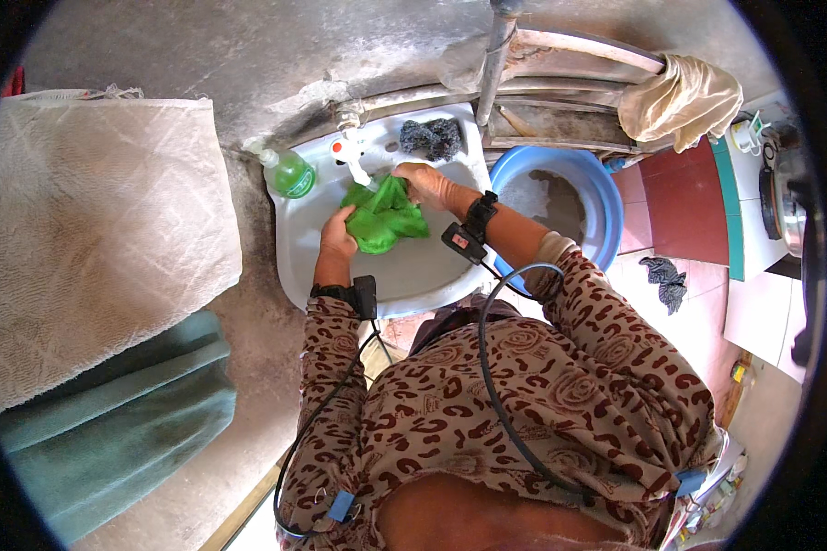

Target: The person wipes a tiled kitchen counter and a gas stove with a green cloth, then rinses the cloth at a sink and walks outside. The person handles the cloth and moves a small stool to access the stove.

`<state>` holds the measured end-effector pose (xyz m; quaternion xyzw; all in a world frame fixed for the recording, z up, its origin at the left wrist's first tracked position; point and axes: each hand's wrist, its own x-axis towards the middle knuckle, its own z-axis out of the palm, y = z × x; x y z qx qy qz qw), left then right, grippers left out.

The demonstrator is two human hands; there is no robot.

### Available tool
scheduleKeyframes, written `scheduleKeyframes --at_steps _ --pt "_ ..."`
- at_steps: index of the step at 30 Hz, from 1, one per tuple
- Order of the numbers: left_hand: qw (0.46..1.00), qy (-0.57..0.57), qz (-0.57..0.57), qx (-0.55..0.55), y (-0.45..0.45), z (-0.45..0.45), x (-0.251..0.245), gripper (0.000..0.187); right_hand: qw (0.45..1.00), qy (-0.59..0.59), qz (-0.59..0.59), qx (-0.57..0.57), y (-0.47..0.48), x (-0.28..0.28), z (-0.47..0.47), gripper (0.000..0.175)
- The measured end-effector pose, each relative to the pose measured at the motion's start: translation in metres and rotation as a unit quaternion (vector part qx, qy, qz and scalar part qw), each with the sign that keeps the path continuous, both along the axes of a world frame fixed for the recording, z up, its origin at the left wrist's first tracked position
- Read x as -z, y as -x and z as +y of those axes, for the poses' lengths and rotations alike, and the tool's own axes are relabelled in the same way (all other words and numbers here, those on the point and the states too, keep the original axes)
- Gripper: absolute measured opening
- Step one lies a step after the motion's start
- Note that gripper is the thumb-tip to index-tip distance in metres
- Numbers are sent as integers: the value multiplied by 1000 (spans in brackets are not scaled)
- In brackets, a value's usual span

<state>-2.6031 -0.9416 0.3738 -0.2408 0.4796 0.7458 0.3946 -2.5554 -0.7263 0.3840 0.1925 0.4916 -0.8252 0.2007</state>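
Observation:
A bright green cloth or thin bag [387, 219] is spread between my two hands over the white wash basin [448, 279]. My left hand [338, 234] grips its left edge with the thumb on top. With my right hand [426, 184] I pinch its upper right corner near the tap. The white tap [353, 162], which has a red dot on its handle, points down at the green material. Whether water runs from it I cannot tell. On the basin's back ledge, a dark mesh scrubber [431, 138] lies to the right and a green soap bottle [291, 173] stands to the left.
A blue plastic tub [610, 213] holding greyish water stands right of the basin. Behind it, a beige cloth [682, 100] hangs from a wooden rack [558, 86]. Towels [103, 227] hang at left. A dark rag [665, 281] lies on the tiled floor. Cables run from my wrists.

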Motion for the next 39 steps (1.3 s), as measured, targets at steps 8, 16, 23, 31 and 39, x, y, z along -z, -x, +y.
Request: scheduleKeyframes --at_steps 8,16,23,31,39 --pt "984 -61 -166 -18 -27 20 24 53 991 44 -1 123 -16 -4 -53 42" --pt "993 58 -78 -72 -52 64 24 29 821 -553 142 1 -14 -5 -58 39" --pt "995 40 -26 -93 -38 59 3 44 837 -523 152 -51 -19 -3 -64 38" --pt "983 -62 -74 -155 -29 68 -5 56 895 -426 110 -76 -3 6 -72 57" --pt "990 -39 59 -124 -59 87 17 55 976 -208 -64 -1 -14 -10 -52 66"
